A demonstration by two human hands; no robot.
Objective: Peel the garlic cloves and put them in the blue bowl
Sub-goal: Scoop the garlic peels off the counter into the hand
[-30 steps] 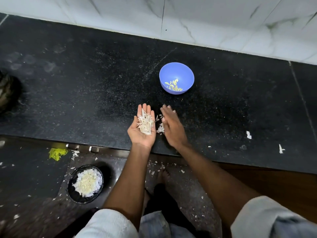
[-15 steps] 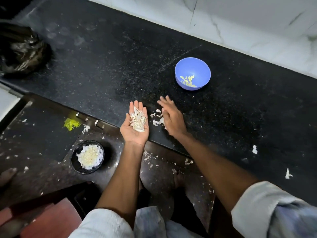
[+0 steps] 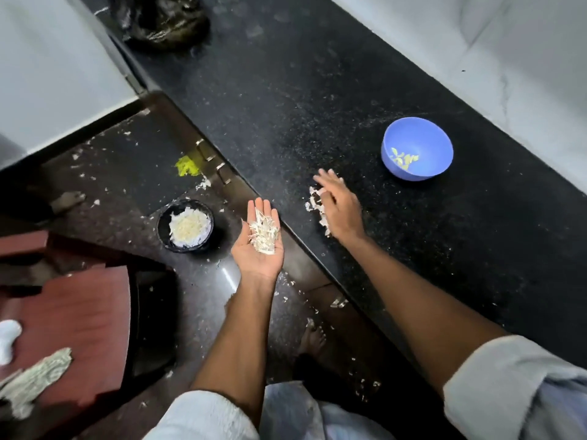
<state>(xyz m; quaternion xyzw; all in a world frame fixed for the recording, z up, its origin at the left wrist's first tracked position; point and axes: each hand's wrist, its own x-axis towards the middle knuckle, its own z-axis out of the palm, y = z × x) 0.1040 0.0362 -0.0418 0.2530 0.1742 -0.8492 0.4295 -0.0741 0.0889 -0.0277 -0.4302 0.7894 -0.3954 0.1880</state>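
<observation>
- The blue bowl (image 3: pixel 417 148) sits on the black table (image 3: pixel 286 100), over toward the white wall. Inside there's just a small cluster of pale yellow-green peeled cloves (image 3: pixel 404 158) at the bottom, and most of the bowl is bare.
- Down on the floor (image 3: pixel 104 173), below the table edge, there's a black bowl (image 3: pixel 185 226) pretty much filled with a heap of whitish skins, piled up in the middle.
- The left hand (image 3: pixel 259 241) is palm up, out past the table edge and above the floor, fingers straight and together, carrying a loose pile of peels (image 3: pixel 264 233) on the palm. It's not curled round them; they just lie there on the flat hand.
- The right hand (image 3: pixel 340 206) is on the table, palm down, fingers relaxed and a bit spread, so not gripping anything I can see. It's blurry at the fingertips, so hard to say more.
- Right beside that hand, touching its left side, there's a little strip of scraps (image 3: pixel 314 201) on the table.
- The blue bowl is up and to the right of the right hand, near but clearly apart from it.
- More white flakes are scattered all over the floor, plus a yellow-green blob (image 3: pixel 187 165) near the table edge.
- A dark crumpled bag (image 3: pixel 162 20) sits at the far end of the table.
- A reddish wooden chair (image 3: pixel 70 315) is at lower left.
</observation>
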